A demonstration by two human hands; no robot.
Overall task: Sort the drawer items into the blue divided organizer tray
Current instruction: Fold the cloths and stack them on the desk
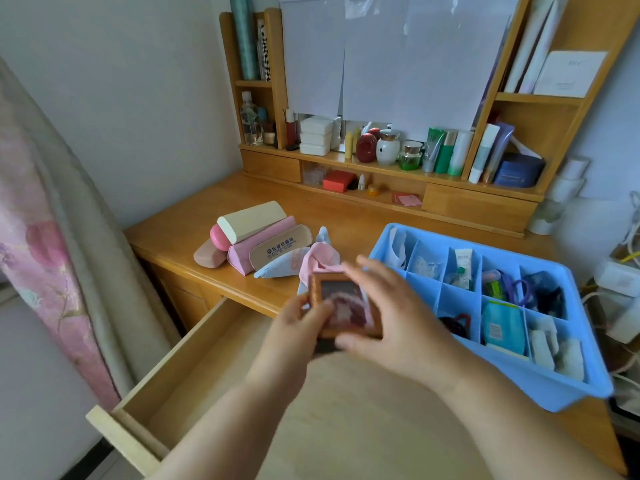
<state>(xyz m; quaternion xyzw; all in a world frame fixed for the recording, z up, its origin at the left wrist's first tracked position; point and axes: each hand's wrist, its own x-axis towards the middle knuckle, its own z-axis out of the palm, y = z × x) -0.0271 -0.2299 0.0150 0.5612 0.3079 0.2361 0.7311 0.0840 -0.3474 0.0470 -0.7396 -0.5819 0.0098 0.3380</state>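
Item in hand: small framed picture (346, 308), brown border, blurred centre. Your left hand (298, 327) grips its lower left edge, thumb on the front; your right hand (391, 313) clasps its right side, fingers (367, 268) curled over the top edge and thumb under the bottom edge. You hold it in the air above the front edge of the worktop (194, 230) and the open drawer (194, 368), just left of the tray.

Blue divided organizer tray (540, 382): on the right of the worktop, its near corner overhanging the edge. Compartments hold a white tube (464, 263), dark hair ties (455, 323), a blue packet (502, 327), white pads (554, 348), purple and green small pieces (505, 287), a dark bundle (547, 292).

Left of the tray, on the worktop: stacked glasses cases (252, 237) in cream, pink and tan; folded cleaning cloths (301, 259), pale blue and pink, beside them.

Drawer: pulled out, the visible bottom bare.

Rear shelf unit (388, 168): bottles, jars, tubes, white boxes, a red box.
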